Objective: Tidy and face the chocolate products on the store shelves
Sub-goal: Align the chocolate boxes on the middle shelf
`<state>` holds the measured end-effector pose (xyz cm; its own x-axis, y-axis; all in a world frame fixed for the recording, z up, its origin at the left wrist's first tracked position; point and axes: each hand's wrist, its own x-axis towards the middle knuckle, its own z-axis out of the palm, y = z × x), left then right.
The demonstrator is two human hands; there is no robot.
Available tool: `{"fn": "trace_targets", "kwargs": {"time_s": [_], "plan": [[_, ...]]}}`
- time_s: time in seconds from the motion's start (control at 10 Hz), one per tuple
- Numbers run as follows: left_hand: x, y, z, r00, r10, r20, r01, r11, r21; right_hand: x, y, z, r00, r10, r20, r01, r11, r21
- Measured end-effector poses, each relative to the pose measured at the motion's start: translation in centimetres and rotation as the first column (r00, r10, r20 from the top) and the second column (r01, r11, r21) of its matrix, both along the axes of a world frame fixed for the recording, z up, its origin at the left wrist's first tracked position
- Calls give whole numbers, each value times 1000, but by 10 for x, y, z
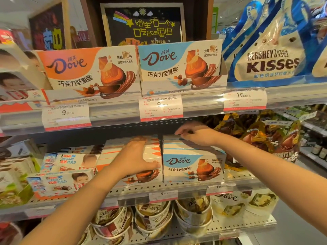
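Note:
On the middle shelf stand two rows of Dove boxes: an orange row [113, 152] and a blue row [192, 165]. My left hand [136, 156] lies over the front and top of the orange row, fingers spread, thumb on the front face. My right hand [194, 133] reaches over the back of the blue row, its fingers curled onto the top edge of a rear box. The upper shelf carries an orange Dove display box [88, 71] and a blue one [180, 62], both facing forward.
Kinder chocolate boxes [60, 179] lie to the left of the orange row. Hershey's Kisses bags [272, 62] fill the upper right, darker bags [270, 138] the middle right. Dove tubs [154, 218] sit on the lower shelf. Price tags [161, 106] hang on the shelf rails.

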<state>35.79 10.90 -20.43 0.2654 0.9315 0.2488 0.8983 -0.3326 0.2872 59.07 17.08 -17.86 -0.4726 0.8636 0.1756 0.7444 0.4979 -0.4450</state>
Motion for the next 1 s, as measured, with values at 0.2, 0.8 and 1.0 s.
{"fn": "trace_targets", "kwargs": {"time_s": [0.2,0.8,1.0], "plan": [[-39,1,-18,929,100,-356,-85,995,57,-62,17,4,985,158,71,-155,987,-48],[-43,-5,-15,963,33,-266,-33,999,5,-109,17,11,953,79,292,-88,996,17],[-44,-4,-16,965,39,-259,-27,998,51,-74,9,1,973,139,-183,-127,989,73]]}}
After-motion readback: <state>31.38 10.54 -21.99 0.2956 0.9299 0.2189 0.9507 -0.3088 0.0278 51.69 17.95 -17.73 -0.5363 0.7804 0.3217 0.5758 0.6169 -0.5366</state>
